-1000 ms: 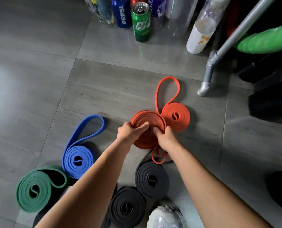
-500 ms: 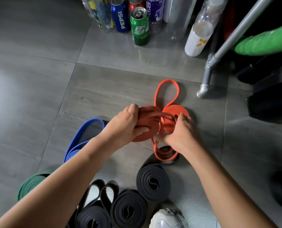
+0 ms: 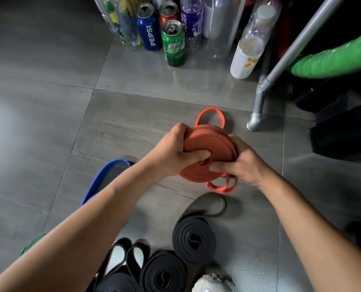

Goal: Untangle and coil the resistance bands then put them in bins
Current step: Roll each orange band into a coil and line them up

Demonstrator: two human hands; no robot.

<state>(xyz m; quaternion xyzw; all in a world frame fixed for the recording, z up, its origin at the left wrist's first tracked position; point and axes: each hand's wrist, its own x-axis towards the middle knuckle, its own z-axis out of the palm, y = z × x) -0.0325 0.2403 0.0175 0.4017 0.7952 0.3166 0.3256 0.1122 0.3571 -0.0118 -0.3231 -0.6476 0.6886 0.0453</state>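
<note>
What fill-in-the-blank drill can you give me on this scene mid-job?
The left hand and the right hand both grip a coiled rubber resistance band coloured ____.
The blue metal drinks can beside the green metal can reads ____.
The rubber floor coil near the white shoe is ____.
Missing words: orange; PEPSI; black.

A home floor: grey tiles (image 3: 49, 102), drink cans (image 3: 173, 43), empty bottles (image 3: 219, 26).
</note>
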